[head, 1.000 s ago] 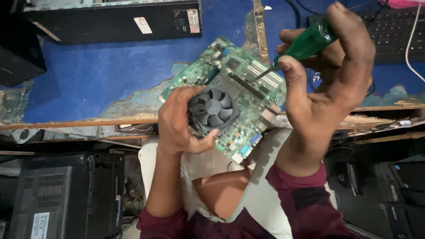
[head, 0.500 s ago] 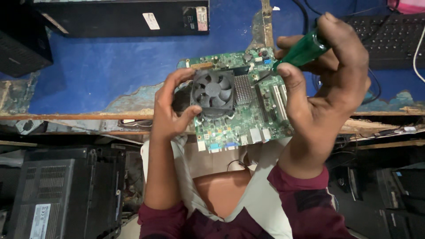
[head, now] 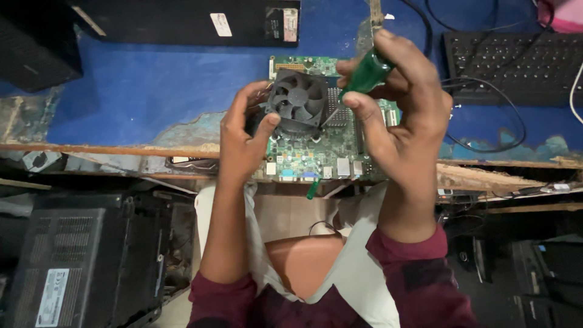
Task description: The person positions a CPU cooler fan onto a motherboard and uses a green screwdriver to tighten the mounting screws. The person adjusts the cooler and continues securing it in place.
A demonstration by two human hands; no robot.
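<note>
Blue bench [head: 139,91] carries a black case [head: 182,18] at the back and a keyboard [head: 516,58] to the right. The circuit board [head: 316,152], tilted a sec ago, now lies squarer at the bench edge (ports toward the person). Left hand [head: 243,140] grip is wrapped on the black fan [head: 296,100], steadying it. Right hand [head: 401,121] grip is closed round a green screwdriver [head: 364,73], tip down beside the fan, approx. at a screw.
</note>
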